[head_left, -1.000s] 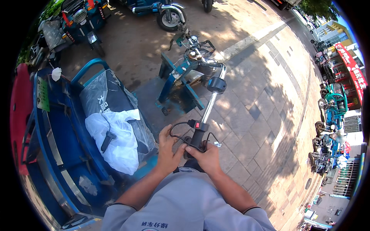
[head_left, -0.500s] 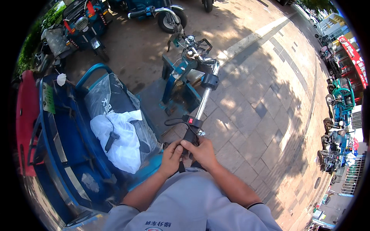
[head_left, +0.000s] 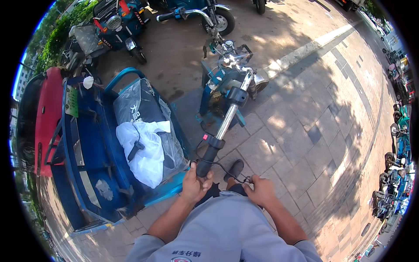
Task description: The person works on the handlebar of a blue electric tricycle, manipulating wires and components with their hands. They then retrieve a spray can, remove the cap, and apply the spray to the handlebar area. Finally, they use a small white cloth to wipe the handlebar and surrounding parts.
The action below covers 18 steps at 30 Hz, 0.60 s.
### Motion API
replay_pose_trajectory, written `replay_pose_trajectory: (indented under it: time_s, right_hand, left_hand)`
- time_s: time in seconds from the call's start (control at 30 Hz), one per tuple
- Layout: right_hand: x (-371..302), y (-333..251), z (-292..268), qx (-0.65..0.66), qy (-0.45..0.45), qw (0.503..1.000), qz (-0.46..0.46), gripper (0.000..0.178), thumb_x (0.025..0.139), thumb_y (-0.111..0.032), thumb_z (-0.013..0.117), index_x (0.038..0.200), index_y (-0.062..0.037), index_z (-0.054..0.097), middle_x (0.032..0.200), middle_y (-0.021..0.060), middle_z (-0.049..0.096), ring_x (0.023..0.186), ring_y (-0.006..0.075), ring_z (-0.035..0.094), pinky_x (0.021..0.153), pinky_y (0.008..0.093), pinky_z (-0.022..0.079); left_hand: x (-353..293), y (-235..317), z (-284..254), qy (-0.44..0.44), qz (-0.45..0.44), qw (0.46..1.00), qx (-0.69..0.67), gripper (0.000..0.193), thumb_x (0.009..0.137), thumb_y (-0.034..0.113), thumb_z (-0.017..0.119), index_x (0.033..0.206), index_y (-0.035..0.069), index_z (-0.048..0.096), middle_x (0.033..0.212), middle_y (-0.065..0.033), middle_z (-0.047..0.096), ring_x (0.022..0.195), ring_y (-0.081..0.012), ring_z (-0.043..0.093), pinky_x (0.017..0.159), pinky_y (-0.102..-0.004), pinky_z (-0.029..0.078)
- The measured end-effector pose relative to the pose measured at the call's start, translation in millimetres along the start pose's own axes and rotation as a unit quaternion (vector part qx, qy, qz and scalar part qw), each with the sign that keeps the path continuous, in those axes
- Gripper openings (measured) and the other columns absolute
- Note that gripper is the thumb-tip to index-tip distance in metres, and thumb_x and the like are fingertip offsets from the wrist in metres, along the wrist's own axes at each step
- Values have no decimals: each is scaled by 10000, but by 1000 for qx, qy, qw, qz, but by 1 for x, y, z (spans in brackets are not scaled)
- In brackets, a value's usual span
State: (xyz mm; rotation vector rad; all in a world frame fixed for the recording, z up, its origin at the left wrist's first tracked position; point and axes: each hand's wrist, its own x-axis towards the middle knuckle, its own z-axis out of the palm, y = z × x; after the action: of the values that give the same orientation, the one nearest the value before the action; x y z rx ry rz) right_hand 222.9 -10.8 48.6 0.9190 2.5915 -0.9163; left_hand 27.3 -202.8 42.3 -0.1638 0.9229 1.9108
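A chrome handlebar [head_left: 228, 121] runs toward me from the front of a blue three-wheeler, with a black rubber grip [head_left: 207, 158] on its near end. My left hand [head_left: 194, 184] is closed around the lower end of this grip. Above the grip sits a black switch housing [head_left: 214, 141] with a red button. From beside the grip, a thin black cable [head_left: 226, 168] stretches across to my right hand [head_left: 261, 191], which pinches its end between thumb and fingers. The connector at the cable's tip is too small to make out.
On the plastic-wrapped seat [head_left: 152, 102] to the left lies a white bag [head_left: 150, 163] with a loose black grip [head_left: 136, 149] on it. Behind is the blue cargo bed [head_left: 98, 150]. Other three-wheelers [head_left: 120, 26] stand ahead; paving [head_left: 297, 144] spreads to the right.
Both hands were together at the grip. My right hand has moved away to the right, drawing the black cable out, while my left stays at the grip. The handlebar has turned slightly.
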Motion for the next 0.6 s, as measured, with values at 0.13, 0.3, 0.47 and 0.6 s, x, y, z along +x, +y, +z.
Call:
replay_pose_trajectory:
  time_s: [0.13, 0.3, 0.47, 0.6]
  right_hand:
    - [10, 23, -6, -54, -53, 996, -54, 265, 936, -348, 668, 1055, -113, 692, 802, 184, 720, 745, 400, 715, 699, 514, 556]
    - [30, 57, 0, 94, -92, 967, -219, 183, 975, -269, 616, 1088, -154, 702, 869, 166, 730, 836, 398, 705, 739, 514, 545]
    - [32, 81, -19, 112, -95, 982, -116, 197, 988, -244, 618, 1091, -97, 700, 880, 185, 708, 847, 406, 682, 742, 487, 533]
    - [43, 91, -26, 277, -89, 956, -41, 243, 1005, -259, 664, 1094, -34, 688, 803, 124, 685, 723, 256, 647, 684, 380, 512]
  left_hand:
    - [0, -1, 9, 75, 50, 995, 39, 588, 1131, 538, 337, 1167, 12, 596, 844, -108, 630, 597, -150, 536, 503, -284, 411]
    - [8, -9, 5, 94, 137, 953, 253, 657, 1086, 643, 361, 1154, 29, 584, 802, -87, 612, 590, -156, 519, 514, -279, 398]
    - [8, -4, 15, 89, 14, 995, 31, 691, 1065, 680, 381, 1084, 22, 591, 769, -74, 603, 552, -145, 492, 511, -278, 366]
    - [9, -5, 17, 52, -33, 997, -47, 682, 1076, 663, 373, 1013, 33, 628, 776, -73, 616, 543, -146, 494, 519, -292, 375]
